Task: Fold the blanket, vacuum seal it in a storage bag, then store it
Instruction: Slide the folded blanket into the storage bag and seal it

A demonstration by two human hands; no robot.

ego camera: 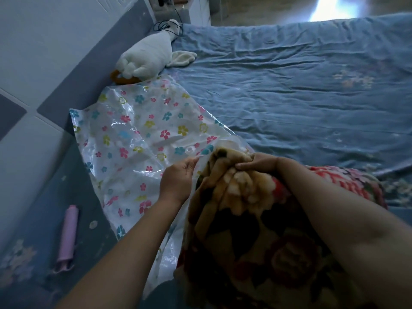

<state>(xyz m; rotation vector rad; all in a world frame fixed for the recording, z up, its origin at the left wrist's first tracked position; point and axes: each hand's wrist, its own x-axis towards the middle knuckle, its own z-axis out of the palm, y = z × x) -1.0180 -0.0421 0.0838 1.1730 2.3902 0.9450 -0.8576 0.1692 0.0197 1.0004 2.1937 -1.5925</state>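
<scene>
Head view only: folded floral fleece blanket [256, 221] bunched at the near edge of the bed [301, 90], brown, cream and red flower print, its far end at the mouth of the vacuum storage bag [138, 139]. Bag is clear plastic with small coloured flowers, lying flat and crinkled along the left side of the bed, running from the near edge toward the headboard-side wall panel [44, 70]; white round valve [190, 149] on the bag just beyond the blanket's far end. Left hand [178, 177] pinches the bag's open edge, fingers curled on the plastic, lifting it beside the blanket. Right hand [258, 163] grips the blanket's far end from above, fingers curled into the fleece, forearm lying over the blanket. Lilac hand pump [68, 235] lies on the blue sheet at the near left corner, apart from the bag, with a small round cap [93, 224] just beside it. White plush toy [147, 56] with an orange part rests against the wall panel at the far left of the bed, touching the bag's far corner. Black cable [169, 26] loops over the toy's far end. Sheet is wrinkled, blue, with faint flower print.
</scene>
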